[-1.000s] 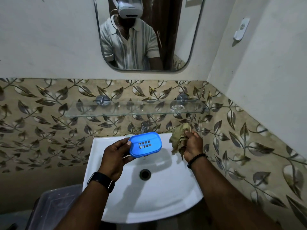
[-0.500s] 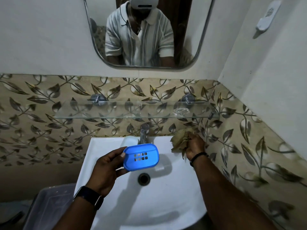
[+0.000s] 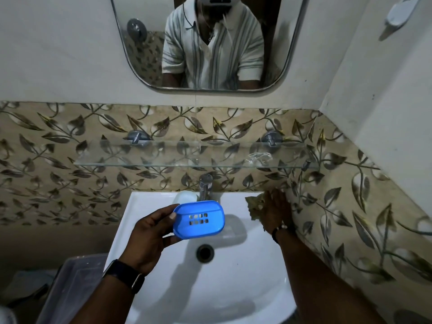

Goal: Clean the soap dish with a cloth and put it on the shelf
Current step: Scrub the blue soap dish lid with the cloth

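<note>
Blue soap dish [image 3: 198, 218], gripped at one end by left hand [image 3: 149, 235], was held above white sink [image 3: 233, 288]. Crumpled cloth [image 3: 254, 203] lay on sink's rear corner, straight-fingered right hand [image 3: 277, 212] pressing it.

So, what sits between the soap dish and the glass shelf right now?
In the head view, the tap and a pale rounded object stand between the soap dish and the glass shelf.

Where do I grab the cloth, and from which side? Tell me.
Pinch the cloth's crumpled folds from above and the left: it lies bunched on the sink's back right corner against the tiled wall, with the right hand resting over its right part.
</note>
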`<act>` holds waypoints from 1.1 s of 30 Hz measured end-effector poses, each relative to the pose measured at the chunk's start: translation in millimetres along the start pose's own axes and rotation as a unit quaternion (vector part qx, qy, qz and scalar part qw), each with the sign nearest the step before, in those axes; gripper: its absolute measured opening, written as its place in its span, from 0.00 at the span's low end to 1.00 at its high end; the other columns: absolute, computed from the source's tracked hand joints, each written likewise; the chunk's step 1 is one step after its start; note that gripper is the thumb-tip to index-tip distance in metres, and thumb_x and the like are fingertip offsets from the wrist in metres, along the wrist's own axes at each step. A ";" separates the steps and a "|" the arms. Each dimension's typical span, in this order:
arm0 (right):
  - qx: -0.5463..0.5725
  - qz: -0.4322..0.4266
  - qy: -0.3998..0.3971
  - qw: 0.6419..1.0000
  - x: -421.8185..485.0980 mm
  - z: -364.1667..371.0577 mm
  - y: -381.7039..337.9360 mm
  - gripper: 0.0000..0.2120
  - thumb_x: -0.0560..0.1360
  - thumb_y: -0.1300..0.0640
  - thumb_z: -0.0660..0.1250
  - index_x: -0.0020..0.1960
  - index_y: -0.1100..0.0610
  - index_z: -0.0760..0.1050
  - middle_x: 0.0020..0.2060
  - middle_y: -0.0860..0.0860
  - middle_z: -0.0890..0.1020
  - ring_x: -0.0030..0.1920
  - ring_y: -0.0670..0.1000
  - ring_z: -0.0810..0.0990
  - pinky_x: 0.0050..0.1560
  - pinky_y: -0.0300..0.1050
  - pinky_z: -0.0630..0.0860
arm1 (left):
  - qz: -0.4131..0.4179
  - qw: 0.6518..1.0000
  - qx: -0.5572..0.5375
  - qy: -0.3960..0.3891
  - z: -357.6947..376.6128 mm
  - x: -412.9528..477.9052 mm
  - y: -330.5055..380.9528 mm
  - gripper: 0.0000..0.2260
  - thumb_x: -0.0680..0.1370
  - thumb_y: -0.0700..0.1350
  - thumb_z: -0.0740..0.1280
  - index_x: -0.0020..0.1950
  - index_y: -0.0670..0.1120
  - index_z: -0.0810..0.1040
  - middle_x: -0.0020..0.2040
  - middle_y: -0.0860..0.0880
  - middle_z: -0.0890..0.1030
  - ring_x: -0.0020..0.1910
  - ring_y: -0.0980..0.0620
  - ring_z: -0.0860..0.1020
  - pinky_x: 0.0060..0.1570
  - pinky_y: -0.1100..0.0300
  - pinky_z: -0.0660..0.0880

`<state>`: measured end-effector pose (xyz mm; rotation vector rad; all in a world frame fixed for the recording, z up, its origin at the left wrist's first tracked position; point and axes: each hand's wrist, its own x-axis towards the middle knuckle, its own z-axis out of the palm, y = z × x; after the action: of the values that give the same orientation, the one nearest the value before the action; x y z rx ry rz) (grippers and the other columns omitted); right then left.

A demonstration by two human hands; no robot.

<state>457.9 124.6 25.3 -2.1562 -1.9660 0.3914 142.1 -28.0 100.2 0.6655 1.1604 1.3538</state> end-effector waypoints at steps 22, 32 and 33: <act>-0.070 -0.018 -0.004 0.997 -21.3 3.8 9.3 0.34 0.83 0.41 0.53 0.82 0.56 0.47 0.82 0.55 0.52 0.82 0.54 0.49 0.81 0.54 0.47 | -0.006 1.000 0.001 -0.010 6.3 -1.7 -2.7 0.12 0.80 0.39 0.66 0.61 0.43 0.83 0.56 0.41 0.86 0.51 0.45 0.84 0.47 0.52 0.83; 0.219 -0.248 0.289 0.898 -94.7 -39.9 -89.0 0.20 0.82 0.48 0.59 0.58 0.62 0.82 0.50 0.57 0.83 0.50 0.58 0.82 0.48 0.53 0.79 | 0.034 0.999 -0.011 -0.026 13.6 6.0 1.8 0.10 0.81 0.38 0.65 0.57 0.45 0.84 0.53 0.45 0.87 0.50 0.48 0.85 0.46 0.54 0.84; 0.232 -0.273 0.274 0.893 -103.0 -42.4 -98.0 0.21 0.83 0.46 0.59 0.59 0.60 0.81 0.50 0.55 0.83 0.47 0.55 0.82 0.46 0.51 0.79 | 0.043 0.999 -0.015 -0.023 12.3 5.8 2.9 0.10 0.81 0.38 0.65 0.58 0.44 0.84 0.53 0.45 0.87 0.50 0.48 0.85 0.46 0.54 0.84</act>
<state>370.8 33.1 103.1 -1.1800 -1.7948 0.1130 151.2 -19.0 105.6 0.7282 1.0834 1.4174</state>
